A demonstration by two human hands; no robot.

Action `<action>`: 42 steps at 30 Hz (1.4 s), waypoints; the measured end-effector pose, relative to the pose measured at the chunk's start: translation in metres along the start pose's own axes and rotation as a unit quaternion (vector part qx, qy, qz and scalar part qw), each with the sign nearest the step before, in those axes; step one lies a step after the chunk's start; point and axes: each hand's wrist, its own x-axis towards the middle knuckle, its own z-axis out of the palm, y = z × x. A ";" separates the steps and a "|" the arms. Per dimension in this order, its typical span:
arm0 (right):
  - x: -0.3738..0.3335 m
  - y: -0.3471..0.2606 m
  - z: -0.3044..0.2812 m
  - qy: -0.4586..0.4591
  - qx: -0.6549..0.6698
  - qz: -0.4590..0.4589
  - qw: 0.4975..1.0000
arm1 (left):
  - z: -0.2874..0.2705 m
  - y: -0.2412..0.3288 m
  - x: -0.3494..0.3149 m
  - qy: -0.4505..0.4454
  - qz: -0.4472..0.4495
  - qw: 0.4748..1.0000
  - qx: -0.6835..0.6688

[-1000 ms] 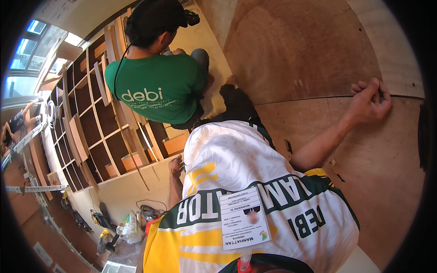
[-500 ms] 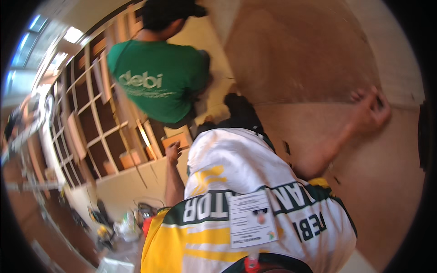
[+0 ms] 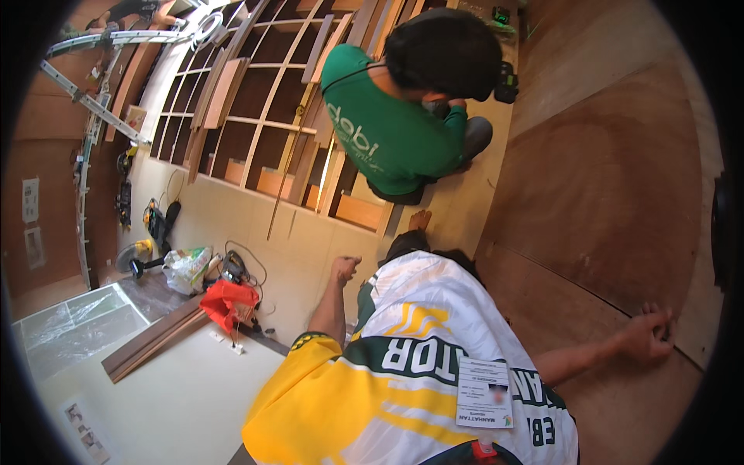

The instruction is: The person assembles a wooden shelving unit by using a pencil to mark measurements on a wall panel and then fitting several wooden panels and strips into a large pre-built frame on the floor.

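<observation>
My right hand (image 3: 649, 335) is at a brown plywood panel (image 3: 597, 194), beside the dark seam where it meets another plywood panel (image 3: 558, 333). Its fingers are curled together, and whatever they may hold is hidden. On the other side, my left hand (image 3: 346, 268) hangs over the pale floor (image 3: 310, 263) in a loose fist, with nothing visible in it. It touches none of the things around it. My left foot or right foot, I cannot tell which, is partly covered by my white, yellow and green jersey (image 3: 434, 310).
Ahead, a co-worker in a green shirt (image 3: 403, 139) sits beside a wooden grid frame (image 3: 263, 116) with loose boards. At left are a red bag (image 3: 230, 304), a corded power tool (image 3: 234, 267), a plastic bag (image 3: 186, 269), brown planks (image 3: 155, 337) and a metal ladder (image 3: 83, 194).
My view has swung, bringing more of the floor and tools at left into sight. My right hand has moved down along the panels to the seam; my left hand's fingers look more curled.
</observation>
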 end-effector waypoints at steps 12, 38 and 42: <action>-0.081 0.059 -0.047 -0.299 0.149 0.070 0.940 | -0.051 -0.055 -0.042 -0.083 0.043 0.995 0.045; -0.504 0.213 -0.241 -0.819 -0.155 0.335 0.440 | -0.228 -0.170 -0.138 -0.066 0.139 0.988 -0.005; -0.540 0.142 -0.197 -0.842 -0.145 0.278 0.440 | -0.290 -0.265 -0.122 -0.018 0.084 0.989 -0.121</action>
